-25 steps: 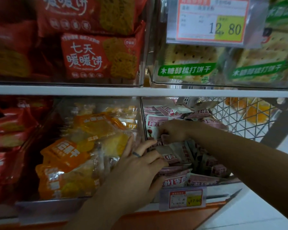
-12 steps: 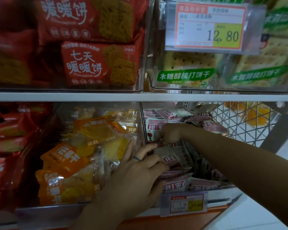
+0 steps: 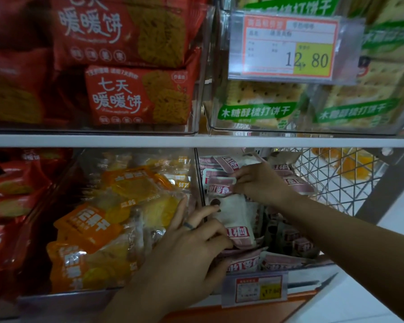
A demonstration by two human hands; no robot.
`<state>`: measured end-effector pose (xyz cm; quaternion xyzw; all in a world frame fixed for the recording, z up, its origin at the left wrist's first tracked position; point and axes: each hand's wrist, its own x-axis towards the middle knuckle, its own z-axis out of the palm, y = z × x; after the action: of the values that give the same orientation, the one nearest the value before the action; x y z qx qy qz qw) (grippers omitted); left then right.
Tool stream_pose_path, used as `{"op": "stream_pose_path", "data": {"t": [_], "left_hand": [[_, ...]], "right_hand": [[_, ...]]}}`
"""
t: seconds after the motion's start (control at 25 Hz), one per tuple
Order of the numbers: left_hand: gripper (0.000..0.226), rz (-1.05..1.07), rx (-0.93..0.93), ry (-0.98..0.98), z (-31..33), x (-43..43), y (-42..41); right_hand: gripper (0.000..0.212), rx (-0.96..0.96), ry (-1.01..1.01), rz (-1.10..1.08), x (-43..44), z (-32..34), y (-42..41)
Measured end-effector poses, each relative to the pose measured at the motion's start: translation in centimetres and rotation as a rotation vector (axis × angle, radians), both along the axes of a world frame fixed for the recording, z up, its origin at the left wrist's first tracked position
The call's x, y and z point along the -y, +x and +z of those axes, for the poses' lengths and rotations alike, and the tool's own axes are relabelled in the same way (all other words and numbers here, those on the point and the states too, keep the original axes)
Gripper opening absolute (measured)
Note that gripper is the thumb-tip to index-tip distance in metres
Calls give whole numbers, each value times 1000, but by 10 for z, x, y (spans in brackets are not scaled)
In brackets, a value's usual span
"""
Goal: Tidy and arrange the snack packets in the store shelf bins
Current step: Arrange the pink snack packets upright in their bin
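A white shelf board (image 3: 196,142) runs across the view with clear bins above and below it. Above, the left bin holds red biscuit packets (image 3: 138,96) and the right bin holds green-banded cracker packets (image 3: 254,110). Below, red packets (image 3: 7,183) lie at the far left, orange and yellow packets (image 3: 91,229) fill the middle bin, and the lower right bin (image 3: 289,264) holds a loose pile of pink-and-white snack packets (image 3: 280,259). A white wire basket (image 3: 331,178) stands just beside it on the right. The left hand (image 3: 189,252) reaches over the bin's front edge, its fingers curled on the lower end of 1 pink-and-white packet (image 3: 233,220) that stands upright. The right hand (image 3: 259,183) reaches in from above and pinches a pink-banded packet edge (image 3: 219,185) just above it; whether this is the same packet cannot be told. A large price tag (image 3: 287,46) reads 12.80, a small price tag (image 3: 258,289) hangs below, and a ring (image 3: 188,226) sits on a left finger.
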<state>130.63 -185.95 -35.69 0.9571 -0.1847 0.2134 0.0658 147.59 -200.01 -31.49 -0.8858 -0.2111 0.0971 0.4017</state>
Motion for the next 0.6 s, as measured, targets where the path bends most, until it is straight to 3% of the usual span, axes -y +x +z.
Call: {"op": "stream_pose_path", "data": {"t": [0.16,0.24,0.36,0.6], "left_hand": [[27,-16,28,15,3,1,-2],[29,-36,52,4,4,2,-4],[31,-39,77,-70,9,2,-7],[33,-25,169,-272,26,-5,-9]], "right_hand": [[9,58,57,-64,11,5,-7],[18,43,68,-91,14,8,-10],[25,9,98,-148,16,15,-12],[19,-68,89,-124,22,24,-14]]}}
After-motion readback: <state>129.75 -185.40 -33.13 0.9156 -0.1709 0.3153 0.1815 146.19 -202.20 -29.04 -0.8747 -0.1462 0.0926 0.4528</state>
